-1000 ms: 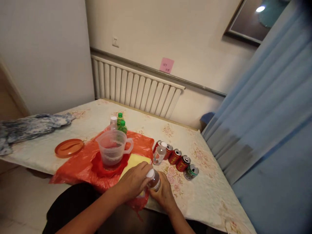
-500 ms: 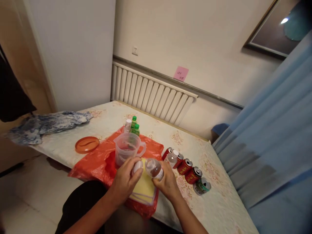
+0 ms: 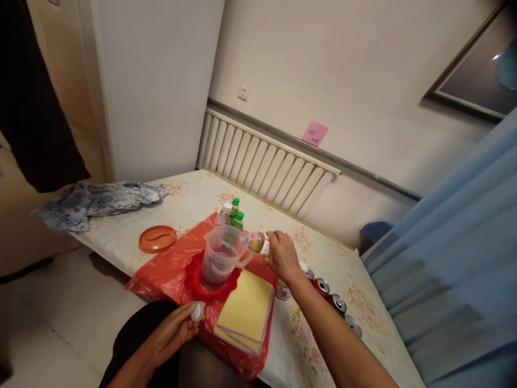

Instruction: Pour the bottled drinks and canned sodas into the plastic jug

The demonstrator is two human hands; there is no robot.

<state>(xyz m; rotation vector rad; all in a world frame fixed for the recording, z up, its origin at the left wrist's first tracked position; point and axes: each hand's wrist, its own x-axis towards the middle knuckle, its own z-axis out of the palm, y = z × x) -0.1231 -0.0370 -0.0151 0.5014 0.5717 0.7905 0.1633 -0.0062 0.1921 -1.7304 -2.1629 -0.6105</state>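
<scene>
My right hand [image 3: 281, 256] grips a clear plastic bottle [image 3: 256, 242] with a white label. The bottle is tipped sideways, its mouth at the rim of a clear plastic measuring jug [image 3: 220, 261]. Between the fingers of my left hand [image 3: 175, 328] is a white bottle cap [image 3: 197, 311], held low in front of the jug. The jug stands in a red scalloped dish [image 3: 194, 285] on a red plastic bag [image 3: 161, 277]. Yellow cloths [image 3: 246, 307] lie stacked to the right of the dish.
Behind the jug stand a white-capped bottle [image 3: 224, 214] and two green-capped bottles [image 3: 235, 207]. Several drink cans [image 3: 322, 286] line the right side, partly behind my right arm. An orange lid [image 3: 157, 238] and a patterned cloth [image 3: 105, 202] lie at left on the floral-covered surface [image 3: 194, 188].
My right hand has raised the bottle and tilted it over to the jug's rim. My left hand has drawn back toward me with the cap. The view has shifted slightly.
</scene>
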